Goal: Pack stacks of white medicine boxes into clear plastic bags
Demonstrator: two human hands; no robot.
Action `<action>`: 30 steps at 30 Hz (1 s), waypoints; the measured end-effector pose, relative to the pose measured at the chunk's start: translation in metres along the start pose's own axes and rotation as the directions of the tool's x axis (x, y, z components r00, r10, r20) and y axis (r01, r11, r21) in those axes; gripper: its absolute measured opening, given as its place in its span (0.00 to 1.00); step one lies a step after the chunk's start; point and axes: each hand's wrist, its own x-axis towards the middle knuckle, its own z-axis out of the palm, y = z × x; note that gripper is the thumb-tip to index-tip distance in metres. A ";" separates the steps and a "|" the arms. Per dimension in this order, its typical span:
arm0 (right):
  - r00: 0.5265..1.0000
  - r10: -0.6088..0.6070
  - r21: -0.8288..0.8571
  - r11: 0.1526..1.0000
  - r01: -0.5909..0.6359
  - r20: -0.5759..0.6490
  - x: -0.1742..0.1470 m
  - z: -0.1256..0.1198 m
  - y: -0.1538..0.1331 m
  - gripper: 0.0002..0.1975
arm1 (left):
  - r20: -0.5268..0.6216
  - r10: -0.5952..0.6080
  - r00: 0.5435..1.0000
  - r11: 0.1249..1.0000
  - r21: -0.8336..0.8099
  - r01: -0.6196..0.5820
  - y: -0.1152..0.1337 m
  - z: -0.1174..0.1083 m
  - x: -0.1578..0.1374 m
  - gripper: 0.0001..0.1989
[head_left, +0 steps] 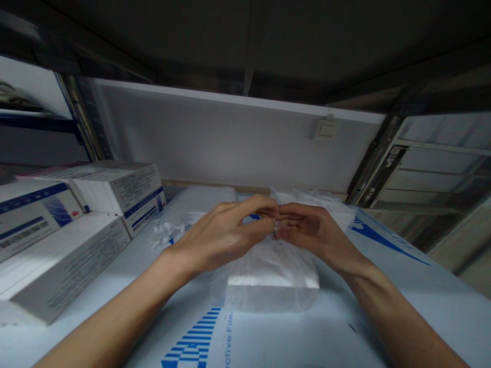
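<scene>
A white block-shaped item (pixel 264 280) sits inside a clear plastic bag (pixel 264 302) in front of me. Above it my left hand (pixel 228 230) is closed, thumb and fingertips pinched at the gathered bag top. My right hand (pixel 316 232) meets it there, its fingers also pinched on the bag. A small whitish bit shows between the fingertips; whether it is twisted plastic or a tie, I cannot tell. The fingers partly hide the bag's upper end.
Printed white boxes (pixel 126 191) are stacked at the left. Small white pieces (pixel 164 232) lie beside a filled white bag (pixel 203 199) behind my left hand. More clear plastic (pixel 310 197) lies at the back right. A dark shelf (pixel 245 46) hangs low overhead.
</scene>
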 end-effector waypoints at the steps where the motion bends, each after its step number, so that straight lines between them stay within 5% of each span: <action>1: 0.999 0.014 0.046 0.999 -0.012 -0.035 0.001 -0.001 0.001 0.11 | -0.015 0.005 1.000 1.000 0.019 -0.005 0.001 0.000 0.001 0.05; 4: 0.986 0.068 0.109 0.993 -0.052 -0.150 0.004 -0.003 0.004 0.09 | -0.038 0.083 0.996 0.990 0.114 -0.078 0.004 0.000 0.004 0.06; 9: 0.990 0.110 0.175 0.980 -0.093 -0.093 0.004 0.001 0.007 0.14 | 0.019 0.129 0.991 0.973 0.190 -0.131 0.004 0.002 0.005 0.10; 17: 0.983 0.100 0.029 0.995 -0.097 -0.154 0.003 -0.013 0.001 0.07 | 0.140 0.203 0.969 0.927 0.292 -0.236 0.005 -0.008 -0.005 0.11; 22: 0.976 0.165 -0.186 0.964 -0.190 -0.144 -0.003 -0.026 0.012 0.09 | 0.321 0.002 0.947 0.982 0.178 -0.062 0.011 -0.014 -0.035 0.11; 30: 0.987 0.161 -0.447 0.881 -0.156 -0.029 -0.007 -0.019 0.027 0.07 | 0.392 -0.215 0.894 0.961 -0.080 0.266 -0.001 -0.013 -0.045 0.15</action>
